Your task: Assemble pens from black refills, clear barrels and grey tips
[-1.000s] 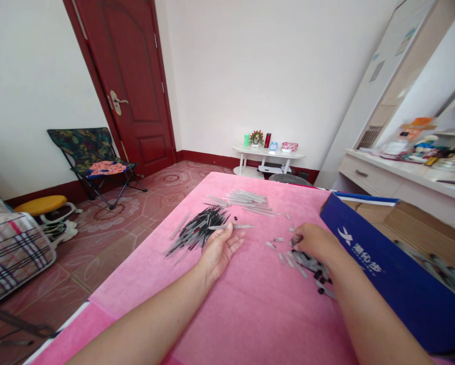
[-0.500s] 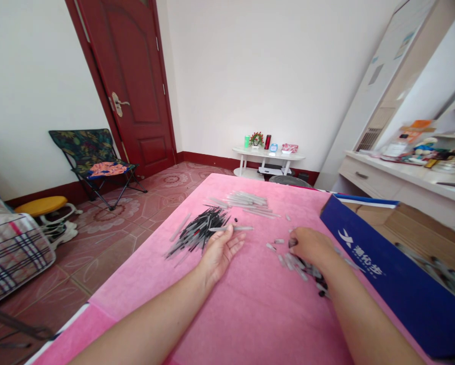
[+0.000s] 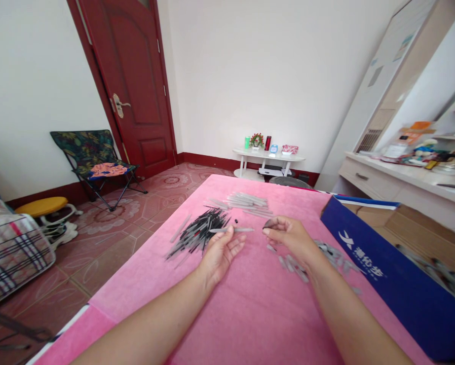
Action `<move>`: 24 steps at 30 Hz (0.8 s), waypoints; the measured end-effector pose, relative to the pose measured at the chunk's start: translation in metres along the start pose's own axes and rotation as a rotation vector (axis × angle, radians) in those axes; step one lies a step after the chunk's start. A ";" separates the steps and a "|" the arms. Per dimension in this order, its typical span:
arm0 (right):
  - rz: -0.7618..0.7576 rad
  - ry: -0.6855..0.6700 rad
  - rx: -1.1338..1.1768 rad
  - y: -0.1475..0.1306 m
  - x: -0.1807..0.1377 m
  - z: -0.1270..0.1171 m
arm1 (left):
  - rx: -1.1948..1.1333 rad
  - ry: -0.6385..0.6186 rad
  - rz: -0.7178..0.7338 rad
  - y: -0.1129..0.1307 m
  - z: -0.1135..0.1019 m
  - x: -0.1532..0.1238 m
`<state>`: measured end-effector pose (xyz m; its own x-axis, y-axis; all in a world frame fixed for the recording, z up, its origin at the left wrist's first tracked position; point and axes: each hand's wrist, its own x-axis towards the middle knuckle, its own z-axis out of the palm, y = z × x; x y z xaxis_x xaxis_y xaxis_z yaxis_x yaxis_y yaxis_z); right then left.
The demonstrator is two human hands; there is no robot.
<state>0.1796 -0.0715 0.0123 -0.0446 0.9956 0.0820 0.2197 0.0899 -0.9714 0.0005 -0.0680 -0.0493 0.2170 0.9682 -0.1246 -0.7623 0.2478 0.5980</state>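
My left hand (image 3: 219, 252) rests palm up on the pink cloth (image 3: 235, 309), its thumb and fingers pinching a thin grey pen tube (image 3: 237, 229) that points right. My right hand (image 3: 290, 236) hovers just right of that tube's end, fingertips pinched on a small dark cap (image 3: 268, 223). Beside my left hand, on its left, is a heap of black pen refills (image 3: 199, 232). Short grey caps (image 3: 294, 266) lie scattered under and behind my right wrist.
A bundle of grey tubes (image 3: 248, 202) lies at the far side of the cloth. An open blue cardboard box (image 3: 387, 263) stands at the right. Beyond are a red door (image 3: 130, 86), a folding chair (image 3: 92, 162), a small white table (image 3: 267, 157) and a cluttered white desk (image 3: 402, 175).
My right hand lifted off the pile of grey caps with a small dark cap and moved left and up toward the tube. My left hand stayed put.
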 end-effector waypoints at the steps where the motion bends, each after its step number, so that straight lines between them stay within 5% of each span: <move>1: -0.004 -0.003 0.007 0.000 0.000 0.001 | 0.000 0.002 -0.001 0.000 0.000 0.000; 24: 0.012 -0.118 0.049 0.001 -0.002 0.008 | -0.003 -0.002 0.002 -0.001 0.000 0.000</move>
<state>0.1724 -0.0734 0.0091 -0.1574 0.9864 0.0467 0.1736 0.0742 -0.9820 0.0011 -0.0679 -0.0499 0.2162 0.9687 -0.1218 -0.7649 0.2456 0.5955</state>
